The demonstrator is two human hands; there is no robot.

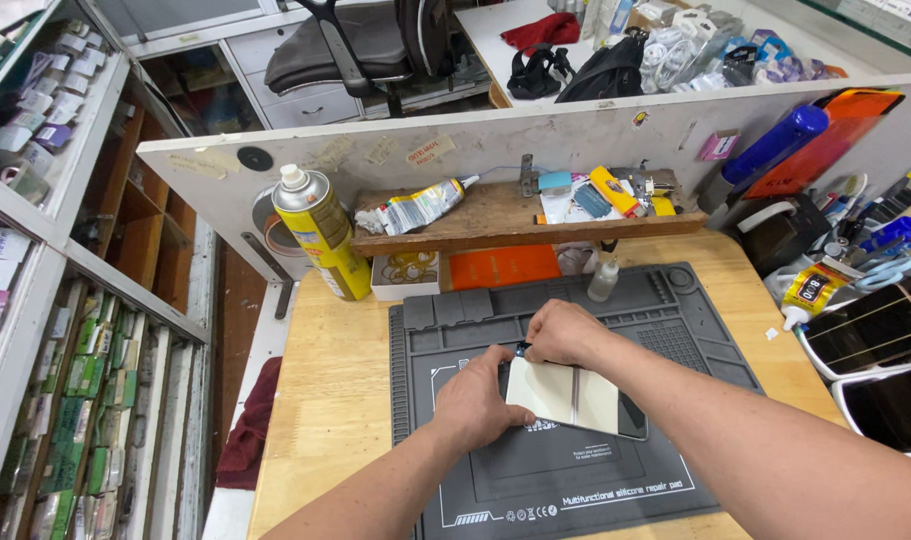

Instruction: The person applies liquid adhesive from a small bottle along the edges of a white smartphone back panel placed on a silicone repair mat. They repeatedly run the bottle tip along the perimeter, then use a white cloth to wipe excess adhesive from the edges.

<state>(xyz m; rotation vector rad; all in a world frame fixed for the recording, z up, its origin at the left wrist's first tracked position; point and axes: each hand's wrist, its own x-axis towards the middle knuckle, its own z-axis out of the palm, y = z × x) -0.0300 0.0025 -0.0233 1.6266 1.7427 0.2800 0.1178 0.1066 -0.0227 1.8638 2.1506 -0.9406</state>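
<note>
A flat phone (576, 398), covered by a pale cream sheet (561, 392), is held over the middle of a dark grey silicone repair mat (576, 480) that is laid on a light wooden desk (326, 400). The phone's left end is grasped by the left hand (481, 400), whose grip is clenched around its edge with the fingers curled under. The upper edge of the phone is pressed by the right hand (566, 332), whose fingers are bent down onto it; whether anything small is pinched there cannot be told. A dark corner of the phone is seen past the sheet on the right. A yellow spray can (324, 235) is stood at the back left of the desk, near a low wooden shelf (516, 215) on which a squeezed tube (416, 208) is laid. A small clear dropper bottle (604, 280) is placed at the mat's upper edge.
</note>
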